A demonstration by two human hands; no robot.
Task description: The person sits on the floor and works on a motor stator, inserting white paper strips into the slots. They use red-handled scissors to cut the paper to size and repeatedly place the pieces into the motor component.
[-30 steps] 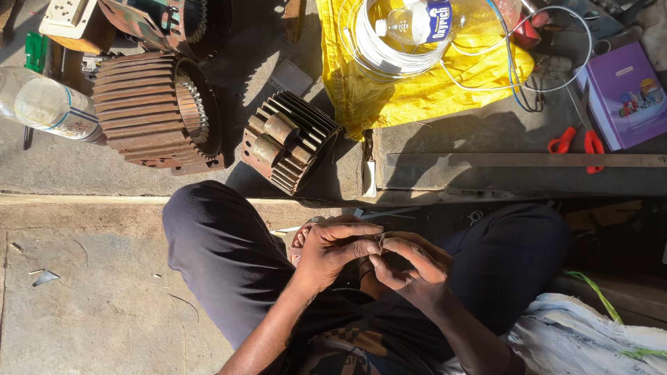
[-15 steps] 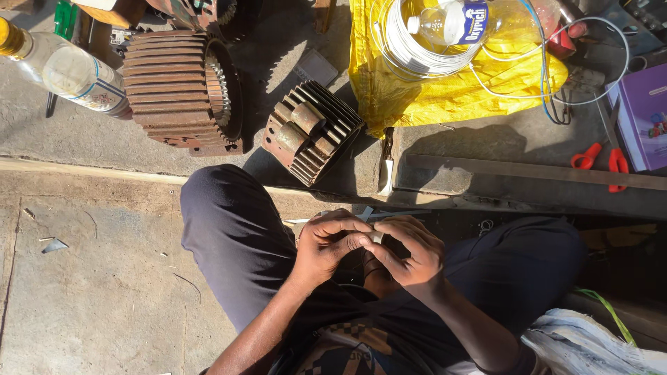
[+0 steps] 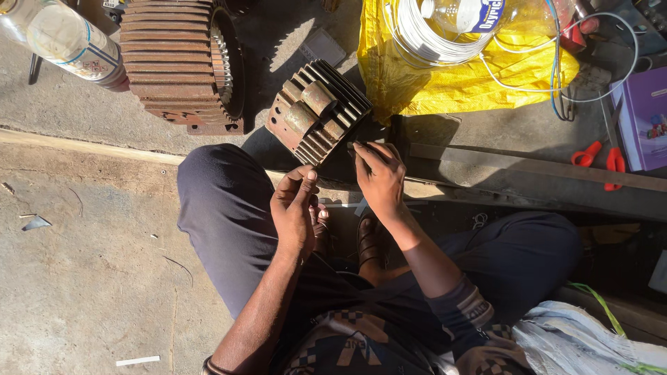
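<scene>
I sit on the ground with my knees apart, in dark trousers. My right hand (image 3: pixel 379 177) reaches forward to the lower edge of a small rusty finned motor housing (image 3: pixel 316 111), its fingertips pinched on a small dark piece (image 3: pixel 356 146) that is too small to identify. My left hand (image 3: pixel 295 212) hovers over my left thigh, fingers curled and thumb pressed to the forefinger. Nothing shows in it. The two hands are apart.
A larger rusty finned housing (image 3: pixel 180 62) and a plastic bottle (image 3: pixel 66 38) stand at the top left. A yellow sheet (image 3: pixel 458 83) carries a white wire coil (image 3: pixel 424 35). Red scissors (image 3: pixel 597 156), a purple box (image 3: pixel 643 118) and a long metal bar (image 3: pixel 528 167) lie right. A white sack (image 3: pixel 577 340) is by my right knee.
My hands were clasped together over my lap. They have separated, and the right hand has moved forward to the small finned housing. The view has shifted closer.
</scene>
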